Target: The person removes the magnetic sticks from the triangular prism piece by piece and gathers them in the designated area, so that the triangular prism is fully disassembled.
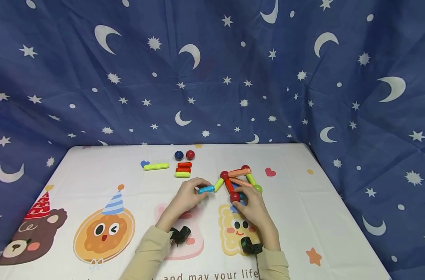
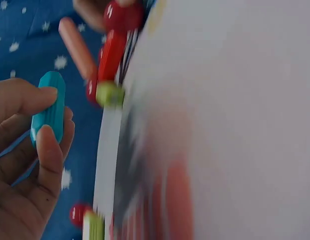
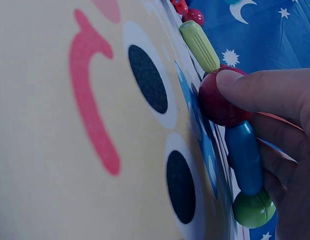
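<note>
Between thumb and fingers, my left hand (image 1: 188, 196) pinches a short blue rod (image 1: 206, 189), held off the cloth in the left wrist view. Its right end is close to a short yellow-green rod (image 1: 218, 185) that sticks out from a red ball (image 1: 224, 175). That ball belongs to a joined frame of balls and rods. My right hand (image 1: 253, 204) grips the frame's near red ball (image 3: 219, 102), thumb on top. Beside it, the right wrist view shows another blue rod (image 3: 244, 157) leading to a green ball (image 3: 254, 207). Orange rods (image 1: 239, 172) span the frame; my right fingers hide part of it.
Behind my left hand lie a loose dark blue ball (image 1: 179, 155), a red ball (image 1: 190, 154), a long yellow-green rod (image 1: 156, 167), two red rods (image 1: 184, 165) and a short yellow-green rod (image 1: 182, 175). A starry blue curtain (image 1: 212, 97) stands behind the printed tablecloth (image 1: 289, 233).
</note>
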The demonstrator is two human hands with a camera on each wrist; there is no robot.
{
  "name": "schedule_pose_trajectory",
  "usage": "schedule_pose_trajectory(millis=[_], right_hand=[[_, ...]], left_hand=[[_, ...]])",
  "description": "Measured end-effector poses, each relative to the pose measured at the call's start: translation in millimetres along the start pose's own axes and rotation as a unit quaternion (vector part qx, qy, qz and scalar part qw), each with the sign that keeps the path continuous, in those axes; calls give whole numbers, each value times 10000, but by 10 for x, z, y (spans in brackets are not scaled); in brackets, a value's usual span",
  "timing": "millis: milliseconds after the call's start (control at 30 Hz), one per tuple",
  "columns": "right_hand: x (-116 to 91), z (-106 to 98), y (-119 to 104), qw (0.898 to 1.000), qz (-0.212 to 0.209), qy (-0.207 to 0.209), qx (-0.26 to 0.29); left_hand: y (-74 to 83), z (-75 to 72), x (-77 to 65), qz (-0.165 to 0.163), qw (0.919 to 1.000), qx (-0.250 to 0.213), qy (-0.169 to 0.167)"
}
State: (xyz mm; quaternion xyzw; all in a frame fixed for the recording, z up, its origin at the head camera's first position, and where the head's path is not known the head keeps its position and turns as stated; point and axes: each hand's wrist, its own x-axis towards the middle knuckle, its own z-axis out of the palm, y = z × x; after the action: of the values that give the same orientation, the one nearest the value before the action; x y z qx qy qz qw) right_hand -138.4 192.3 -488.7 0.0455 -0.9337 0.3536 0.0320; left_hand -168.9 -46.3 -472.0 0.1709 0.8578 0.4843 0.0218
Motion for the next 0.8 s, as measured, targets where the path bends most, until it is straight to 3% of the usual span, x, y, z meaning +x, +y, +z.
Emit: schedule_pose_trajectory(millis=[100, 233, 367, 600, 800], right_hand=[[-4, 0, 2, 10000, 38, -13, 23], [-5, 1, 9, 10000, 20, -8, 43], [-2, -1, 13, 10000, 0, -13, 63], [2, -13, 16, 10000, -26, -17, 20], [-3, -3, 12, 10000, -8, 5, 44]], left_hand=[[-94, -156, 2, -79, 9994, 250, 223], [-209, -338, 10, -419, 9973, 509, 327], [-304, -460, 26, -712, 9954, 502, 410], [-393, -537, 49, -931, 9924, 420, 684], [-442, -554, 61, -1141, 9886, 648, 743]])
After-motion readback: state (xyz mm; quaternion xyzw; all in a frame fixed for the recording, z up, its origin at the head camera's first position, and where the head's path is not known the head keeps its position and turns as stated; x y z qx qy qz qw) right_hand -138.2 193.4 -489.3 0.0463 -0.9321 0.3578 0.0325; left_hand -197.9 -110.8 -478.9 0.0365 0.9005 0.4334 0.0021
